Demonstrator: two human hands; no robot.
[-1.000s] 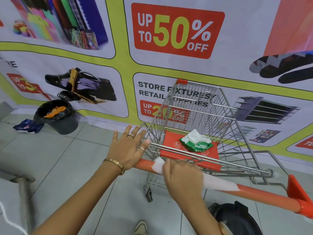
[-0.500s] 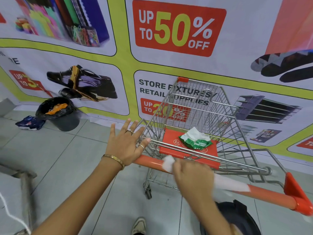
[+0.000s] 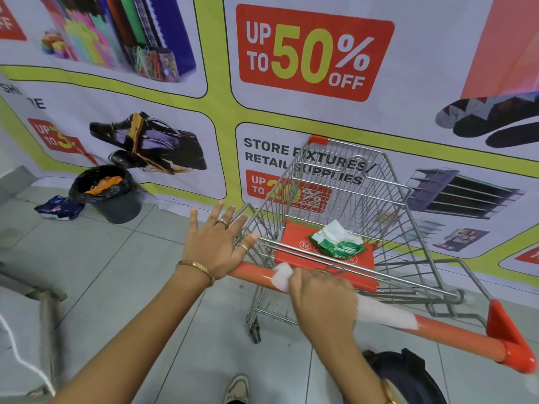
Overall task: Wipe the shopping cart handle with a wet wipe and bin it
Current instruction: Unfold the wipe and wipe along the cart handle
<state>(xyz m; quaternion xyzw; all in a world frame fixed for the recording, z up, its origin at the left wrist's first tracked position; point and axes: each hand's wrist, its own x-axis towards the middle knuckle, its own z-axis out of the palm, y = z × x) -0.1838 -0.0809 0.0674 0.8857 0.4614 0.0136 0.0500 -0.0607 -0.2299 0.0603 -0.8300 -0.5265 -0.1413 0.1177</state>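
A metal shopping cart stands in front of me with an orange handle across its near side. My right hand is closed around the handle over a white wet wipe, whose ends stick out on both sides of the hand. My left hand rests flat on the handle's left end with its fingers spread, holding nothing. A green pack of wipes with a sheet pulled up lies on the cart's red child seat. A bin lined with a black bag stands on the floor at the left, by the wall.
A printed sale banner covers the wall behind the cart. A dark blue packet lies on the tiles beside the bin. A metal frame stands at the far left. A black bag sits below the handle near my shoe.
My right hand with the wipe slid right along the handle, then back a little to the left. My left hand has stayed on the handle's left end.
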